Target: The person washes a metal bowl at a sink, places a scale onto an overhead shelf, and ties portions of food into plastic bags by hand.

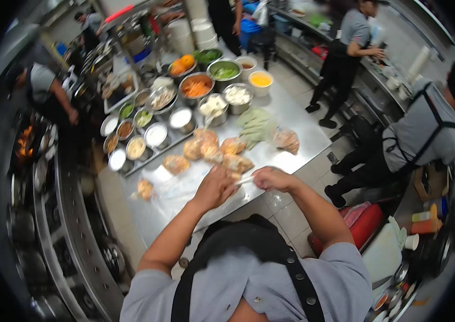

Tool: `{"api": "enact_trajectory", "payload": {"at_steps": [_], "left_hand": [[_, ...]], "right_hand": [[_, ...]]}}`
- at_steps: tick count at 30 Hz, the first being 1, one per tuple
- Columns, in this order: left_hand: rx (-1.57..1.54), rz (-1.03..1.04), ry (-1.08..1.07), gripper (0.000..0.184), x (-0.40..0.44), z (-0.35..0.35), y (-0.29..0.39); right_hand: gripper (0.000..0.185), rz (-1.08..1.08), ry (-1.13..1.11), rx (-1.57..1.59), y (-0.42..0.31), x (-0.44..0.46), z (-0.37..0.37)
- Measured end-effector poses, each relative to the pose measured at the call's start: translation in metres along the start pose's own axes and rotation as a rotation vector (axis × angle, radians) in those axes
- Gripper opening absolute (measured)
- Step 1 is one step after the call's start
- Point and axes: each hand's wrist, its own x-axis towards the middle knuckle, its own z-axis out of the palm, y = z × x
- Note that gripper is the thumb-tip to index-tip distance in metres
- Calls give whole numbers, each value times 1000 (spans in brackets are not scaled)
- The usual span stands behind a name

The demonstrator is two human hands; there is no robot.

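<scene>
Near the front edge of the steel table, my left hand point(216, 187) and my right hand point(272, 179) are both closed. Between them stretches a whitish twisted strip point(245, 180), which looks like the neck of a plastic bag. Each hand pinches one end of it. Just beyond my fingers lie several clear plastic bags of orange-brown food point(206, 144), bunched together. One filled bag point(176, 164) rests left of the bunch, and a smaller one point(144, 189) lies further left. Beside the bunch on the right are a crumpled green cloth point(257, 124) and another filled bag point(286, 140).
Metal bowls of shredded carrot point(195, 87), chopped greens point(224, 70) and white pieces stand at the back, with a tub of yellow liquid point(260, 81). Small containers fill a tray at left. A stove flame point(25, 140) burns far left. Several people stand around.
</scene>
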Motion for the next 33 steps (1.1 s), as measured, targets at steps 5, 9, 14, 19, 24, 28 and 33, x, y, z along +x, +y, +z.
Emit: {"api": "enact_trajectory", "payload": {"at_steps": [5,9,14,19,24,28,33], "left_hand": [[-183,-346,194,13,18,33,-9],[-575,-471,392,13,54,77,2],[-702,-234,81,7,67,36,43],[-729,-434,10,8,26,49,10],[-1131,-685,566,17,8,77,-12],[-1215,-814,519,13,-5,83,-24],[-1287,-911,579,17,-9,77,-8]], "right_hand": [[15,105,315,623,-1,-24,30],[17,-110,304,1003,15,-27,63],[14,-468,460,697,76,-13,14],[19,-157,389,-128,-34,-21,-1],[37,-449,681,-798,-42,15,56],[42,-557,863,-956,-22,32,77],[28,-576,934,-867,3,46,76]]}}
